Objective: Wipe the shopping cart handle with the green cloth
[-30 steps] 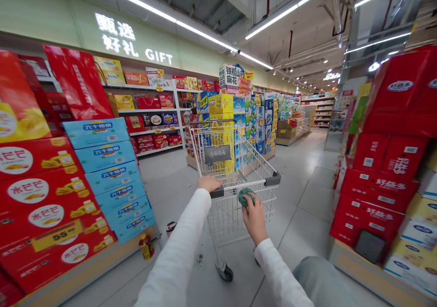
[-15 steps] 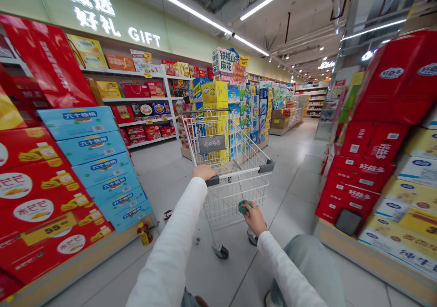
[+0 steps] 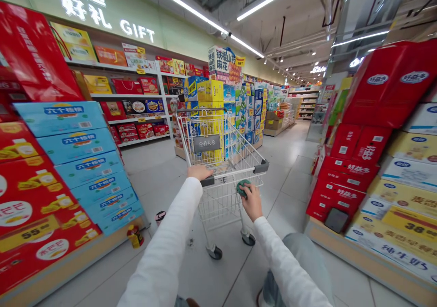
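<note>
At the shopping cart (image 3: pixel 218 207), the left hand (image 3: pixel 200 172) grips its handle (image 3: pixel 207 181), the right hand (image 3: pixel 251 202) clutches a green wad (image 3: pixel 242 188).

From here I count one left hand (image 3: pixel 199 172), one right hand (image 3: pixel 251 202), one wire shopping cart (image 3: pixel 220 211), two cart wheels (image 3: pixel 215 252), one green object (image 3: pixel 241 187), one bottle (image 3: pixel 135 236) and one small cup (image 3: pixel 160 217).

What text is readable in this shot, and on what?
"GIFT" and "好礼": lit wall sign
"六个核桃": blue cartons
"铁棍山药麻花" and "TIEGUN": display-top sign
"好益多": red cartons
"55": yellow price strip
"38": yellow carton band
"纯牛奶": white-and-blue cartons
Too small to read: shopping cart's grey plate
</note>
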Demonstrator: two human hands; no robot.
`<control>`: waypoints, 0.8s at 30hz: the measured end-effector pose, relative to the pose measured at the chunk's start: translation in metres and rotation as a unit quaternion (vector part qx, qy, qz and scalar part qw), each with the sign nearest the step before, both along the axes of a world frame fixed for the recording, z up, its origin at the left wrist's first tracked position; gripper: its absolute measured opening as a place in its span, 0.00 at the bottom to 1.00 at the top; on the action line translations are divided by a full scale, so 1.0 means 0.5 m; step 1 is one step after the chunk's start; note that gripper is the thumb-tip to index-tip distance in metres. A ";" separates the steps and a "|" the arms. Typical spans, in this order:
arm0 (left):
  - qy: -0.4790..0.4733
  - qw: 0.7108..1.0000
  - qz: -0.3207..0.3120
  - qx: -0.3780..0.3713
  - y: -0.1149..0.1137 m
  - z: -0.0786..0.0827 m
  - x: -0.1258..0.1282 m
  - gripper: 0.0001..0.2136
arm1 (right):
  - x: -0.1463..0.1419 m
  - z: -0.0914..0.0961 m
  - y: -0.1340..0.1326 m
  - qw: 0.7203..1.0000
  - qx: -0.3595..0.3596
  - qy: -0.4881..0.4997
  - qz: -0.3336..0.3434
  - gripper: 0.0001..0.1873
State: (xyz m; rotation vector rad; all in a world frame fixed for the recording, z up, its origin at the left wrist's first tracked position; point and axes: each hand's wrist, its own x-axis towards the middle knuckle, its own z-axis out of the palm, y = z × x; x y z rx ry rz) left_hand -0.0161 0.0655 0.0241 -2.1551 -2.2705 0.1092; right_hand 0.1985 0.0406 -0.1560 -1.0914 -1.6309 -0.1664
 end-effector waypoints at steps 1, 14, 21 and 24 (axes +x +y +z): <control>0.000 1.000 0.000 0.000 -0.001 0.000 0.001 0.28 | 0.003 -0.002 -0.004 1.000 0.001 -0.001 -0.001 0.16; -0.006 1.000 -0.007 0.011 0.008 -0.012 -0.006 0.27 | 0.019 0.074 0.007 0.997 0.018 0.045 -0.055 0.15; 0.006 1.000 -0.007 0.014 0.010 -0.015 -0.004 0.27 | 0.020 0.073 0.005 0.996 -0.015 0.039 -0.073 0.14; 0.001 1.000 -0.003 0.013 0.011 -0.016 -0.005 0.27 | 0.003 0.073 0.000 0.997 0.000 0.048 -0.065 0.15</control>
